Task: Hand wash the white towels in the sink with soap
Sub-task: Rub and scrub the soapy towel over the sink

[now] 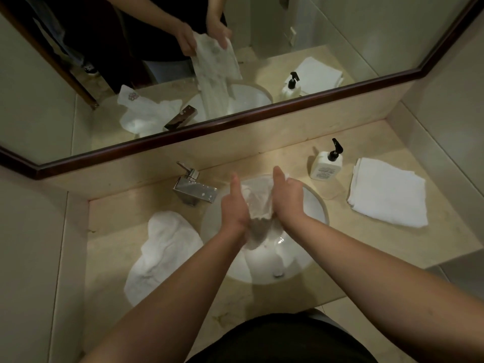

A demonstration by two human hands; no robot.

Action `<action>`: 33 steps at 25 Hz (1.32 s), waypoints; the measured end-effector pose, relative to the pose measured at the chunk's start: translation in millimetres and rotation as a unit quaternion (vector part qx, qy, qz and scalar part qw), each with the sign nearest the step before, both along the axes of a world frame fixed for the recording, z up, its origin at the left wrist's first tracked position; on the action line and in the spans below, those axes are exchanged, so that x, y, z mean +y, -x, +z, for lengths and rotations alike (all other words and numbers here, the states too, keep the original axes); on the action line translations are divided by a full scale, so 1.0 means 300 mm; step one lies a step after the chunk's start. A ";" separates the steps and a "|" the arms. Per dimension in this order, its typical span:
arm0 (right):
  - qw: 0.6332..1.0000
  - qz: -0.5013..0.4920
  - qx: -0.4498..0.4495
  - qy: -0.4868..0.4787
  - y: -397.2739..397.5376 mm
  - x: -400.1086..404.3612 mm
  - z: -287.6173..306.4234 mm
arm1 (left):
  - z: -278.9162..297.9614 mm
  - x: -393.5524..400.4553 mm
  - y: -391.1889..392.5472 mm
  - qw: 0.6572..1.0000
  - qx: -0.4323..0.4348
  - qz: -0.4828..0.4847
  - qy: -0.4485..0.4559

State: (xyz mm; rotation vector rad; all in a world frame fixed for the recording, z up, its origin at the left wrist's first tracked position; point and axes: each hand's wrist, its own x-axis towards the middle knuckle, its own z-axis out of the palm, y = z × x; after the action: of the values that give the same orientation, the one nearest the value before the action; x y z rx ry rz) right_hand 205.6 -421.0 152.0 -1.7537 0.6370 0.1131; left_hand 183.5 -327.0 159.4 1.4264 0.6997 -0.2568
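- Beige stone counter (340, 247) in a bathroom, with a round white sink (318, 203) set into it and a wide mirror (340, 35) on the wall behind.
- A wet white towel (258, 203) hangs between both hands above the sink, its lower end trailing into the basin.
- The left hand (234, 205) and right hand (288, 197) face each other with the towel pressed between the palms. The fingers look fairly straight and the thumbs point up, so this reads as rubbing more than gripping.
- In the mirror, the hands appear to hold the towel's top edge, with the cloth drooping down in a long strip.
- Just beyond the left hand stands a chrome faucet (193, 188). I cannot tell whether water is running.
- On the counter outside the left forearm lies a crumpled white towel (165, 247), probably damp.
- Beyond the right hand stands a soap pump bottle (326, 165), and further out on that side a folded towel (387, 196), seemingly dry.
- Risks, as I judge them: flat palms give a weak hold, so the soapy cloth may slip into the basin; vigorous rubbing could splash water onto the counter and wet the folded towel.
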 end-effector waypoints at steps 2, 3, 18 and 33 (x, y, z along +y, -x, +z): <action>0.999 0.021 0.022 -0.010 0.016 -0.040 -0.034 | -0.036 0.040 -0.002 0.999 0.009 0.012 -0.028; 0.999 0.039 0.035 -0.008 0.020 -0.064 -0.063 | -0.062 0.057 -0.003 0.999 0.010 0.011 -0.051; 0.970 0.108 0.212 -0.057 -0.083 -0.198 -0.519 | -0.588 0.169 -0.143 0.956 0.193 -0.183 -0.121; 0.918 0.200 0.337 0.065 -0.110 -0.179 -0.986 | -0.965 0.134 -0.146 0.915 0.241 -0.242 -0.214</action>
State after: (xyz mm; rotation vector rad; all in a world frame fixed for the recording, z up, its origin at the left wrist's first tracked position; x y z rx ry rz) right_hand 238.7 -474.6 -143.8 -1.9526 0.7715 1.0143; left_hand 227.4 -286.8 -130.0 1.9814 0.8212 -0.9121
